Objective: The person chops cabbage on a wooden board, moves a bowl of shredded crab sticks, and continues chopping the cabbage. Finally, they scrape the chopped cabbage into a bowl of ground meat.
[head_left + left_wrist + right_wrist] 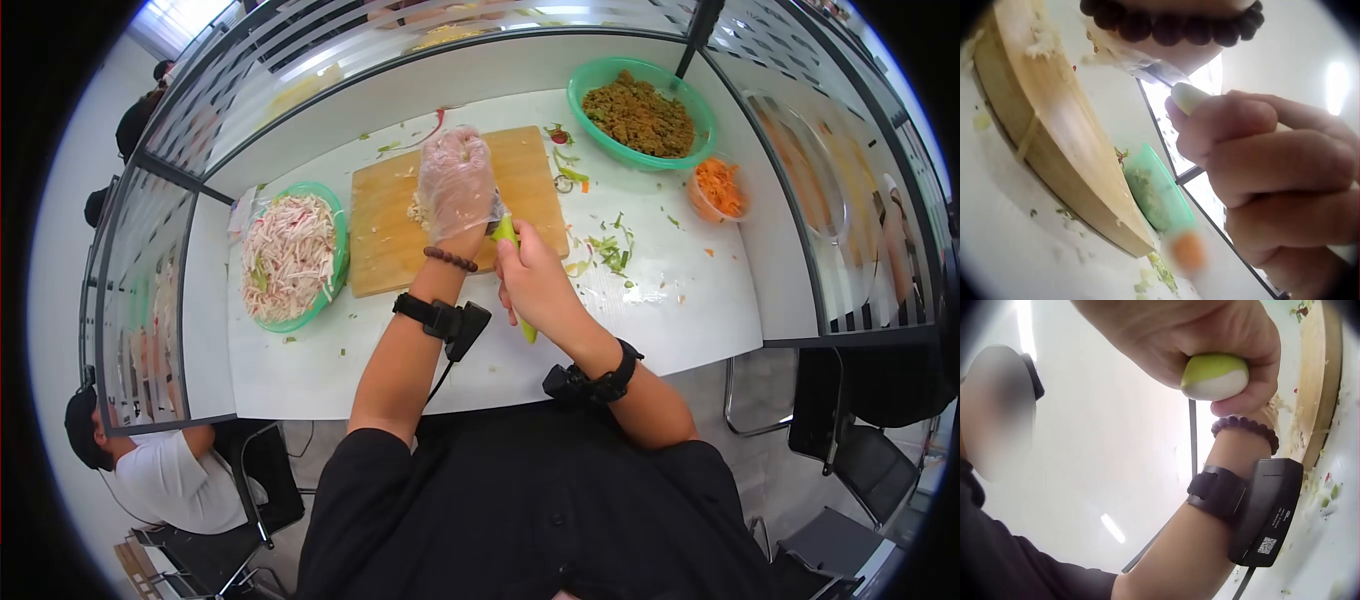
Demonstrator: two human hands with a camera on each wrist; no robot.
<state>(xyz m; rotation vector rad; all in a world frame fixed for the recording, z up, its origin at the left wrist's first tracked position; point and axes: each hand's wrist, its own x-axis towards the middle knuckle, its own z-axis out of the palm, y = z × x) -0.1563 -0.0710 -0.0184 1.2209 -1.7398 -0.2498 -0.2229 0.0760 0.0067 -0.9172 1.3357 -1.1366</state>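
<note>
My right hand [540, 275] grips the green-and-white handle of a knife [1215, 376], its fingers wrapped round it. Only a grey sliver of the blade shows, beside my left wrist. My left hand [457, 180], in a clear plastic glove, is over the wooden cutting board [385, 240], right by the blade; I cannot tell whether its fingers hold anything. Finely chopped pale bits [416, 210] lie on the board, partly hidden by this hand. In the left wrist view, the right hand's curled fingers [1272, 156] appear close under the beaded bracelet.
Left of the board stands a green bowl [342, 262] of pale shredded vegetable. At the back right are a green bowl [577, 105] of brown paste and a small tub of shredded carrot [718, 190]. Green scraps [610, 255] litter the white table. Low partition walls [785, 240] enclose it.
</note>
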